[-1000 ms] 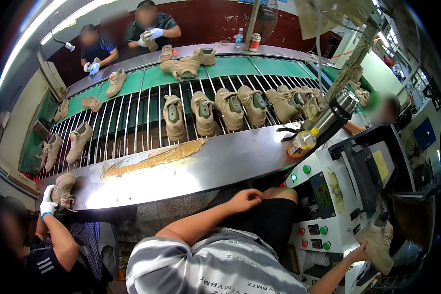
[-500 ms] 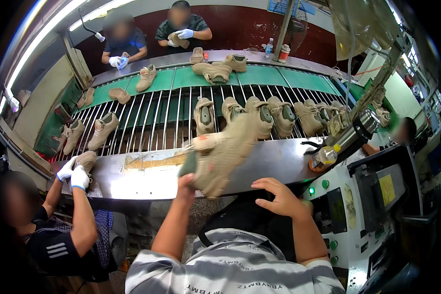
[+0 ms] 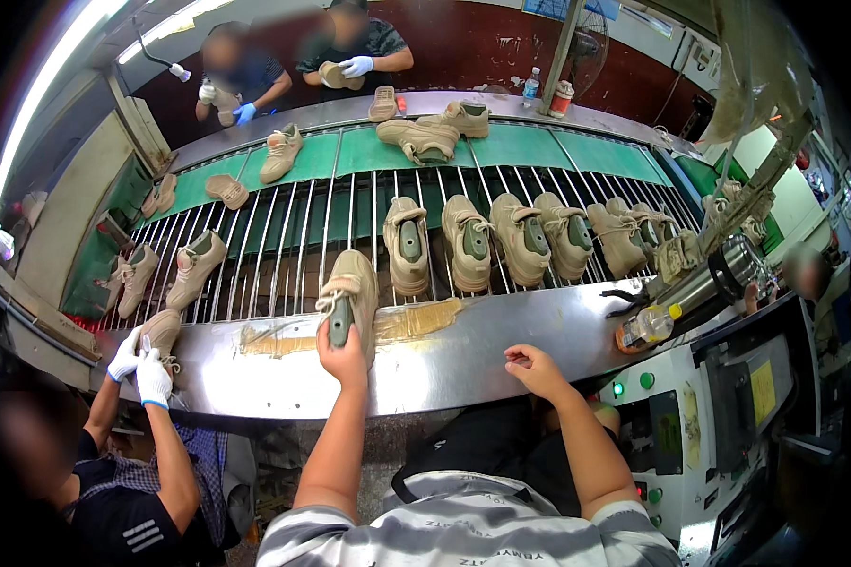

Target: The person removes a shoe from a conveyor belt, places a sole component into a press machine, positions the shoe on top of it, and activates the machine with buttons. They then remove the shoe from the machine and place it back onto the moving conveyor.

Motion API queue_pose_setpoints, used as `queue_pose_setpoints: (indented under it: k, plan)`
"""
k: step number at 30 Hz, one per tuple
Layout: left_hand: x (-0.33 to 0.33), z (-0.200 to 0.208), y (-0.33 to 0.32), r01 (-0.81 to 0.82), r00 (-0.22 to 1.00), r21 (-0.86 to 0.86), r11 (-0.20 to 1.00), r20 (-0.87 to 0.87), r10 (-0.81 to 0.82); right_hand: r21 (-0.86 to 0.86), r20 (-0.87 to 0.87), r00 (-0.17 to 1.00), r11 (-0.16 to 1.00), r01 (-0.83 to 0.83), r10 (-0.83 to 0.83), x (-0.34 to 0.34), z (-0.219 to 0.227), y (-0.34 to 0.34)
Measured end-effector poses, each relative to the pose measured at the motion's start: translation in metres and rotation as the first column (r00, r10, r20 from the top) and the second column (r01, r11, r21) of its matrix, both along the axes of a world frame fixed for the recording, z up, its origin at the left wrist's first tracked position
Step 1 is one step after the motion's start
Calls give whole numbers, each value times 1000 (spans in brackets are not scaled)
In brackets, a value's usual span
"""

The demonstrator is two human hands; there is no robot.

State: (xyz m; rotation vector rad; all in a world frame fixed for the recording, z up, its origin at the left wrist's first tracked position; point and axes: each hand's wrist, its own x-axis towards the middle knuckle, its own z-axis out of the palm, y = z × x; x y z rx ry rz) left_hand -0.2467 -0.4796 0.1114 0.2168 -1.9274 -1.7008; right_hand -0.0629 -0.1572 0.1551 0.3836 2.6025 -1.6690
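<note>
My left hand (image 3: 344, 357) grips the heel end of a beige sneaker (image 3: 352, 274) with a green shoe last (image 3: 339, 324) in its opening. The sneaker points toe away, sole down, at the join of the steel ledge (image 3: 425, 383) and the metal rods. Above the ledge's front edge, to the right, my right hand (image 3: 539, 371) holds nothing; its fingers are loosely bent. Just beyond and right of my left hand, a beige sneaker (image 3: 408, 248) and another sneaker (image 3: 466, 248) stand on the rods, green lasts inside.
More beige shoes (image 3: 565, 236) line the rods to the right. A green belt (image 3: 515, 145) runs behind. At the right are a bottle (image 3: 648, 326), a steel flask (image 3: 714, 274) and a control panel (image 3: 657, 416). Gloved co-workers hold shoes at the left (image 3: 142, 369) and far side (image 3: 350, 71).
The sneaker in my left hand has swung from tilted with its patterned sole showing to upright, farther left by the rods. My right hand's fingers have curled in. A far co-worker has raised a shoe.
</note>
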Motion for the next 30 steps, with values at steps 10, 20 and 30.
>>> queue_pose_setpoints:
  k: [10, 20, 30]
  plan:
    - [-163, -23, 48, -22, 1000, -203, 979, 14, 26, 471, 18, 1000, 882, 1, -10, -107, -58, 55]
    - [-160, -19, 49, 136, 986, -116, 984, 117, -122, 655, -292, 956, 721, 228, -36, -157, -78, 71]
    - [-160, -24, 69, 208, 971, -11, 978, 120, -205, 655, -250, 965, 719, 233, -84, -156, -74, 66]
